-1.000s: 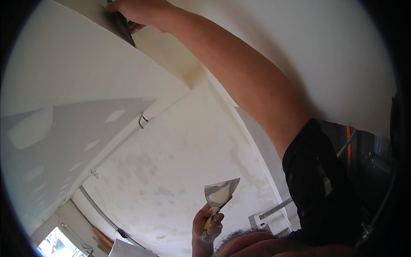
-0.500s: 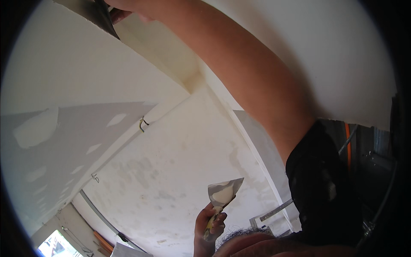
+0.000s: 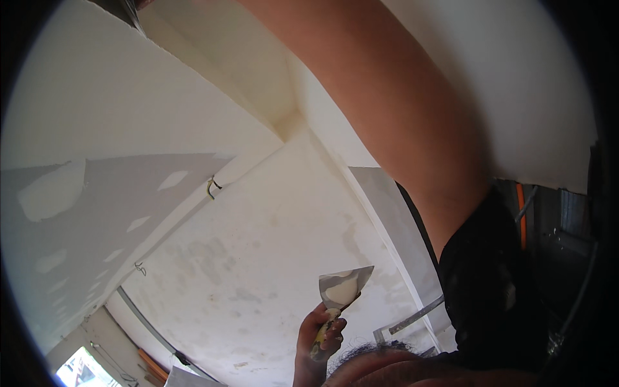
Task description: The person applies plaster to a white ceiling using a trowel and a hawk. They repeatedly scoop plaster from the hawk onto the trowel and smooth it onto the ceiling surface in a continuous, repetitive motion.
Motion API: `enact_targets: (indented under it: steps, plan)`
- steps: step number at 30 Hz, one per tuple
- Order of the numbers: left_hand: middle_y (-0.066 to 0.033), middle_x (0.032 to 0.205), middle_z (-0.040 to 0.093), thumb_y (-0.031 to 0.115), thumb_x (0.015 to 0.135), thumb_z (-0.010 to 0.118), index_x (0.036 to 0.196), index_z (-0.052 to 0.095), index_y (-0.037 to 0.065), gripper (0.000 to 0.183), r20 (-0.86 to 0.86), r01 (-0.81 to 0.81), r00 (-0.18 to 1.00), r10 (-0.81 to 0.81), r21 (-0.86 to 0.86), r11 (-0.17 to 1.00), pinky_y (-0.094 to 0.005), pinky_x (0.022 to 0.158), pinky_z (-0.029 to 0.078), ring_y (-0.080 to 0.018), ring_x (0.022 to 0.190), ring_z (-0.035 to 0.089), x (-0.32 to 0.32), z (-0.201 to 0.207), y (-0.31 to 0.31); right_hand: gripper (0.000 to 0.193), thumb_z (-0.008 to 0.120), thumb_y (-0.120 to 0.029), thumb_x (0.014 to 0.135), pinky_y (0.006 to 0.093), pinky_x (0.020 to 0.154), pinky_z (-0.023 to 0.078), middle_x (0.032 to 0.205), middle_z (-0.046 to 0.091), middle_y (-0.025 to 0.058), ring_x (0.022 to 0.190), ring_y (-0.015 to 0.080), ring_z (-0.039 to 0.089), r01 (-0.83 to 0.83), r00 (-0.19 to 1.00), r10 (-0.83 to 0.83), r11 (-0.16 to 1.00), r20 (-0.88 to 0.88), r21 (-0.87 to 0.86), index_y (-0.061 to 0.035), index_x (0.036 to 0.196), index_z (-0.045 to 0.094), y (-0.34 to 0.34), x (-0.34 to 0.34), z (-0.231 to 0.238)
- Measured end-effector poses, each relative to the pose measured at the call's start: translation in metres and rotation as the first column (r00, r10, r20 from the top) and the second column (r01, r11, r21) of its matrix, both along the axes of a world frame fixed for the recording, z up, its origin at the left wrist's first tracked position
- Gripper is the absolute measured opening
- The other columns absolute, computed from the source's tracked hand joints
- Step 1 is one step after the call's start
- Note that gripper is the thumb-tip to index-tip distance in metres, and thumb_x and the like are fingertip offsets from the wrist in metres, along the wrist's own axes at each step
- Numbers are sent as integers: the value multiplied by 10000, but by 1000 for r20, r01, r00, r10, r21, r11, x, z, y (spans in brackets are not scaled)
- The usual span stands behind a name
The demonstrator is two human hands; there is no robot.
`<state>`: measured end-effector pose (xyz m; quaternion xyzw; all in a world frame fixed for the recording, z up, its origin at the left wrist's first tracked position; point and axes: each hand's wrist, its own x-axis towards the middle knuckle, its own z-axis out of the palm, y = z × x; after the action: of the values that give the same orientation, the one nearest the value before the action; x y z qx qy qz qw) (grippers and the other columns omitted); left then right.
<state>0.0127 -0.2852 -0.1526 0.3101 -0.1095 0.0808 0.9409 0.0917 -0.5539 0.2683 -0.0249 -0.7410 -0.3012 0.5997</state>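
My left hand (image 3: 317, 335) is closed round the handle of a putty knife (image 3: 342, 288), low in the view. Its flared metal blade points up and carries a patch of cream-coloured filler (image 3: 342, 292). My right arm (image 3: 387, 84), in a black sleeve, stretches up across the view to the upper left. Only a sliver of my right hand (image 3: 143, 3) shows at the top edge, beside a wide metal filling knife (image 3: 126, 14). That blade lies against the edge of the white boarded ceiling (image 3: 129, 84), next to a cream recess; the grip itself is cut off.
Grey plasterboard (image 3: 116, 193) with white filler patches lies at the left. Loose wires (image 3: 211, 187) stick out near its edge. A patchy white wall (image 3: 258, 238) spans the middle. An orange pipe (image 3: 521, 216) stands at the right, and a bright window (image 3: 84, 371) shows lower left.
My right hand and the wide filling knife have moved up and left along the edge, mostly out of view. My left hand with the putty knife has shifted slightly right.
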Motion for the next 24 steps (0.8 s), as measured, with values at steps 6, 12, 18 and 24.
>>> enact_targets:
  steps: [6,12,18,24]
  plan:
    - [-262,1282,535,73,939,439,1530,280,4,617,9,-55,998,55,22,998,-241,363,448,-162,579,489,1,-4,-2,338,494,-205,1032,375,677,564,902,644,229,768,252,666,27,999,-25,996,-22,90,111,1050,611,-16,1,-7]
    - [-230,1472,457,58,929,431,1549,254,30,646,4,-137,991,137,53,989,-246,379,460,-159,604,481,8,-9,-6,280,523,-193,1034,338,646,540,842,629,175,732,192,637,161,983,-137,962,-121,219,76,1043,600,-32,21,-29]
    - [-226,1581,352,51,933,425,1567,231,36,662,51,-178,983,176,34,983,-243,388,455,-159,608,478,11,-6,-18,225,552,-182,1035,300,616,516,783,615,121,696,132,608,341,911,-247,901,-331,269,40,1035,589,-17,61,-93]
    - [-273,1509,380,64,952,421,1599,157,22,700,192,-96,977,94,0,995,-240,376,445,-154,604,488,11,-15,-15,214,574,-191,1027,295,558,493,694,525,56,637,89,536,-91,920,17,981,-392,-172,17,993,533,79,128,-199]
